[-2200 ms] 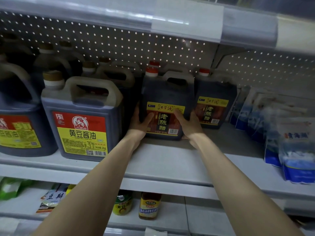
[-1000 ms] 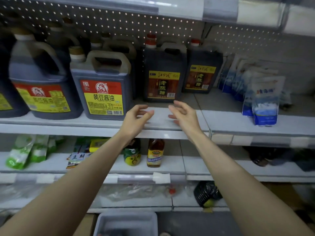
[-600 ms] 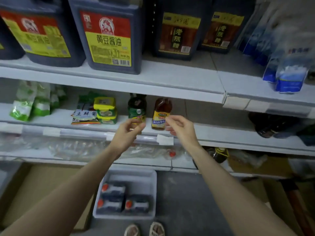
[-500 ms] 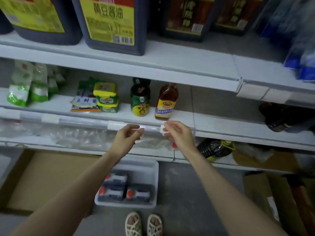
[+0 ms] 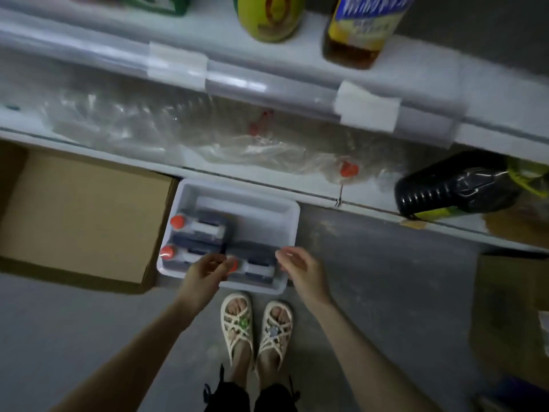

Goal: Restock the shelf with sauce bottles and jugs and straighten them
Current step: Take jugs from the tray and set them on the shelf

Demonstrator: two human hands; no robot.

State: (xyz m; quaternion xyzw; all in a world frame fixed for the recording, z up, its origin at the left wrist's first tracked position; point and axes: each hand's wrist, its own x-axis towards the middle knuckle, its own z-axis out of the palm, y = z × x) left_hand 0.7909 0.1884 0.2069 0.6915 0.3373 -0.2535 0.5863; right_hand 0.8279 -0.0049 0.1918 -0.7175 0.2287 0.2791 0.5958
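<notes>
Left grip point(image 5: 205, 272): loosely spread, empty, over cap end of near-right jug point(image 5: 258, 267); contact unclear. Right grip point(image 5: 300, 269): relaxed, spread, empty, above near-right corner of bin point(image 5: 261, 215). Two more jugs point(image 5: 205, 228) along bin's left wall, red caps leftward. White bin on floor point(image 5: 371, 278), far edge at bottom shelf point(image 5: 166, 162) front. Cardboard box point(image 5: 80, 215) just left of bin.

Shop aisle, shelf rails point(image 5: 237, 81) with price-tag holders, stocked bottles point(image 5: 356, 28), cardboard carton point(image 5: 80, 218)
</notes>
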